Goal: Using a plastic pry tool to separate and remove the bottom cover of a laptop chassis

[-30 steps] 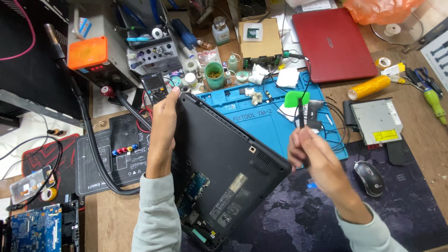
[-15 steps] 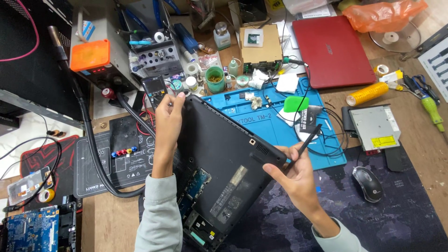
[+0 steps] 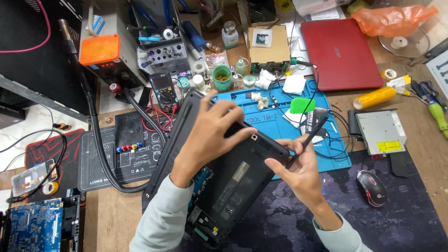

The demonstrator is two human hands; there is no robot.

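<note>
A black laptop (image 3: 233,182) lies upside down and tilted across the bench, its bottom cover partly lifted and blue board parts showing at the lower left. My left hand (image 3: 210,130) rests on top of the cover near its far edge, fingers spread and pressing on it. My right hand (image 3: 298,170) sits at the laptop's right corner, gripping a thin black pry tool (image 3: 308,137) whose lower end meets the seam at that corner.
A blue repair mat (image 3: 326,149) lies under the laptop with a green pick (image 3: 302,105) on it. A red laptop (image 3: 340,53), optical drive (image 3: 380,133), mouse (image 3: 372,187), multimeter (image 3: 163,88), orange-topped station (image 3: 100,49) and several bottles crowd the back.
My left hand slid from the laptop's far left edge onto the top of the cover. My right hand brought the pry tool in from the right to the laptop's right corner.
</note>
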